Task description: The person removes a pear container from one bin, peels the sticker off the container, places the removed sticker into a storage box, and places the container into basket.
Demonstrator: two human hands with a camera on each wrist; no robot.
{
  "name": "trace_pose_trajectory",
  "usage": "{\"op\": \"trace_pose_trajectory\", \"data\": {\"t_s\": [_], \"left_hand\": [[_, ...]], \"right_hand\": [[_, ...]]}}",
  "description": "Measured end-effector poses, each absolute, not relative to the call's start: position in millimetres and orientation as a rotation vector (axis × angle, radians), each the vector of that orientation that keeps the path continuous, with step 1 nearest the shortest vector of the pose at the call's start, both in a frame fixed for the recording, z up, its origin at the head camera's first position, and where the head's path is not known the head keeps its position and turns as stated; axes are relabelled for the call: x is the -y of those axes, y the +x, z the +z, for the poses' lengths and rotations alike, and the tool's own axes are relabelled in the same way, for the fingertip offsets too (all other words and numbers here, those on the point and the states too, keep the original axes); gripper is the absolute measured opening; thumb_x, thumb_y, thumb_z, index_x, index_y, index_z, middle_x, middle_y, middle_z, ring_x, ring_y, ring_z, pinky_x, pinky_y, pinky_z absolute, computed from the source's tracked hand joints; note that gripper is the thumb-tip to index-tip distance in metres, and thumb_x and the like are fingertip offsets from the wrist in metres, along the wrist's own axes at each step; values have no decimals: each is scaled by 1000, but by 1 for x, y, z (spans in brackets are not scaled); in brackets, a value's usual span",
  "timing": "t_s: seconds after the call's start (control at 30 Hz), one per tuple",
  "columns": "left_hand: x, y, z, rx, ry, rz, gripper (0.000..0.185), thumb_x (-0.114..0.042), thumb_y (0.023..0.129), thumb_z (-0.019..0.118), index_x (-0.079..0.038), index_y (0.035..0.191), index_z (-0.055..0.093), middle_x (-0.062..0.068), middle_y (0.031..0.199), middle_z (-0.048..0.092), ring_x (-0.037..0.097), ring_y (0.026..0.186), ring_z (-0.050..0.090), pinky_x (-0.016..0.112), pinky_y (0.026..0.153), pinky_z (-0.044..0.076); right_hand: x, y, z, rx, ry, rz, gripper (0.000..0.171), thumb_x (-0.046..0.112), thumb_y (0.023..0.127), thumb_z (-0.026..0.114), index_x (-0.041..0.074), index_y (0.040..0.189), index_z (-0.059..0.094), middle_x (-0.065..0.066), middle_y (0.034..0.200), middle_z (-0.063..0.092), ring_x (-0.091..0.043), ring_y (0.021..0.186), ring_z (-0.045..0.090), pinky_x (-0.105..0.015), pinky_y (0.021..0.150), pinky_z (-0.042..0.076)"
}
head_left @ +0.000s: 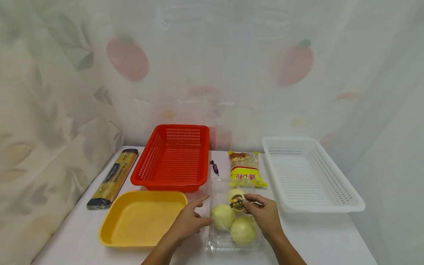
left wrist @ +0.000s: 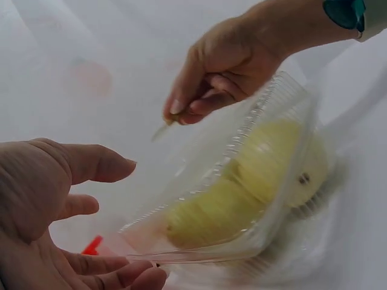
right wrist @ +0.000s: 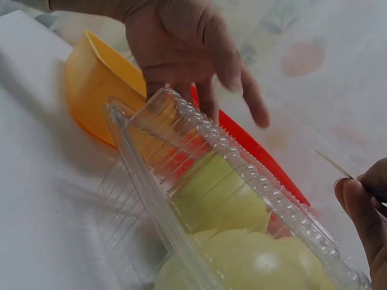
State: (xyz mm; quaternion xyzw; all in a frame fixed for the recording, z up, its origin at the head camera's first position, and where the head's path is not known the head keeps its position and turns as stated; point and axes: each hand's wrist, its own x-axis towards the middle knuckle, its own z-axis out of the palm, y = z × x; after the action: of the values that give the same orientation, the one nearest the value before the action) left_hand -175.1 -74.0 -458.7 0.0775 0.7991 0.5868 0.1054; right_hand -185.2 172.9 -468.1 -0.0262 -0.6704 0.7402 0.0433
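Between yellow tray and white basket, right hand pinches the clamshell box's label, left hand relaxed alongside; peeling's underway, steadying comes next

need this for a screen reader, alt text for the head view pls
Two hands work at a clear box of three onions: the right hand pinches its label, the left hand rests open beside it. Yellow tray, red basket and white basket stand around.
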Motion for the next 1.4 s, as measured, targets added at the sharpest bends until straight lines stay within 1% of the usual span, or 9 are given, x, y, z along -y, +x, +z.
{"op": "trace_pose_trajectory", "data": {"t_s": [0.1,0.3,0.37,0.57,0.67,0.87,1.0,1.17,1.4], "left_hand": [[83,-172,-448,-2372,220,1749,75,-15,76,81,-14,143,48,26,131,46,22,72,57,35,56,51],[106,-167,-434,-2451,119,1754,70,-22,76,83,-25,139,53,11,128,55,22,85,58,34,66,51],[116,-164,-433,-2464,85,1781,70,-23,76,83,-27,139,53,9,127,56,22,88,58,34,70,51],[150,-160,-437,-2461,121,1900,71,-22,78,82,-29,141,49,8,131,54,31,100,56,37,79,51],[164,-159,-438,-2508,118,1894,72,-26,79,81,-26,143,47,5,133,54,29,104,55,34,82,51],[183,-157,-439,-2589,220,1958,69,-15,83,78,-14,144,46,7,133,53,30,106,54,31,82,51],[192,-156,-439,-2628,217,1941,68,-16,84,76,-13,145,45,5,134,53,27,106,53,30,82,51],[202,-152,-436,-2666,238,1947,68,-11,86,74,-11,146,42,4,135,51,26,107,51,26,82,50],[216,-148,-436,-2679,397,2040,68,6,84,69,-10,145,43,10,137,50,23,108,50,25,82,48]], "right_hand": [[-173,-184,-469,2056,-85,2259,19,-8,82,70,-11,101,69,-22,97,68,-23,68,67,-31,65,56],[-173,-184,-471,2052,-88,2241,20,-9,81,70,-11,101,69,-22,99,68,-24,69,68,-32,65,56],[-173,-183,-472,2050,-93,2236,20,-10,81,70,-11,101,69,-22,99,68,-24,70,68,-33,65,56],[-172,-184,-471,2056,-88,2231,19,-11,81,70,-11,100,69,-21,98,68,-23,69,67,-32,65,56],[-173,-184,-471,2058,-79,2224,19,-11,81,69,-11,100,69,-21,97,68,-23,68,67,-32,65,56],[-174,-183,-472,2055,-67,2212,20,-10,81,70,-12,101,69,-22,98,67,-24,72,68,-33,65,56],[-174,-183,-473,2046,-71,2210,19,-11,81,69,-12,101,69,-23,97,67,-24,72,68,-33,65,56],[-173,-183,-474,2050,-70,2206,19,-11,81,69,-12,101,69,-22,96,67,-24,71,68,-33,65,56],[-171,-182,-473,2054,-79,2215,19,-11,81,69,-12,101,68,-22,96,67,-23,71,68,-32,64,56]]}}
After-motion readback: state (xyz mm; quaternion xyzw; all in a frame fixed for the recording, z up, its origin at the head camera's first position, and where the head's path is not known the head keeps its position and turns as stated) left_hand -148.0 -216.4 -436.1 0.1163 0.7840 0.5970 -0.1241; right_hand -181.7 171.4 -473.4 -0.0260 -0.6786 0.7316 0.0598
